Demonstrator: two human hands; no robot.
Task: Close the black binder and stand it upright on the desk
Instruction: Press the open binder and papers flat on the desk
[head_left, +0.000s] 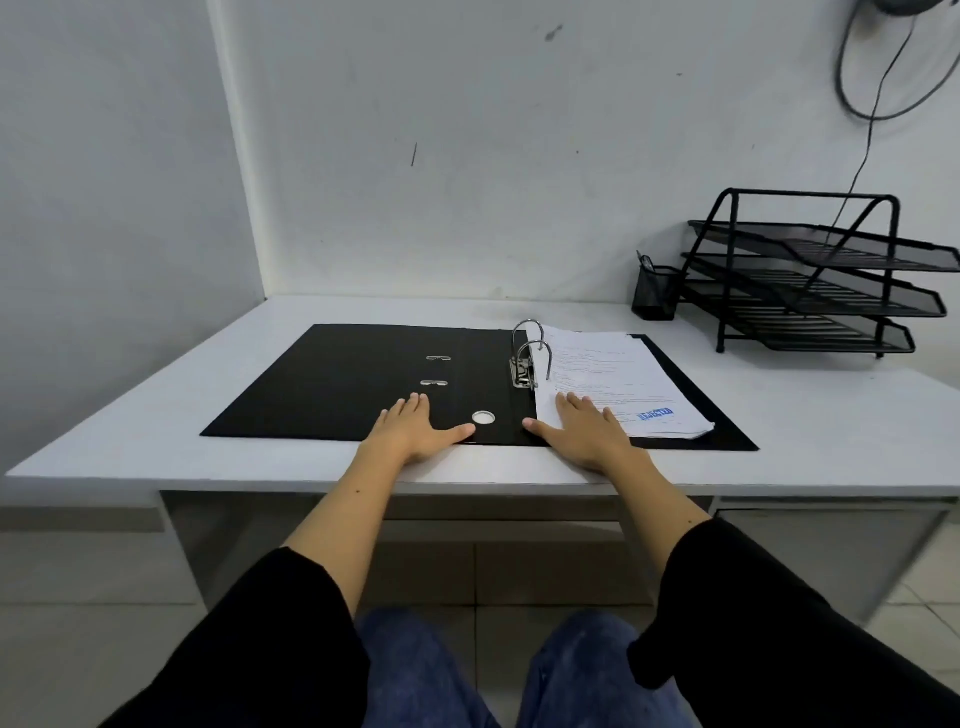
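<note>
lying open on white desk (208, 415), black binder (337, 384) under flat hands.

One readable mark is found: a blue stamp (655, 414) reading "REJECTED", printed in capitals inside a blue rectangular frame. It is set on the top sheet of the paper stack (613, 374), at that sheet's near right corner, just right of the right hand (584, 434) laid flat on the stack. Lines of small printed text are seen higher on the same sheet, but they are too fine to be read. No other lettering, brand or number can be made out
</note>
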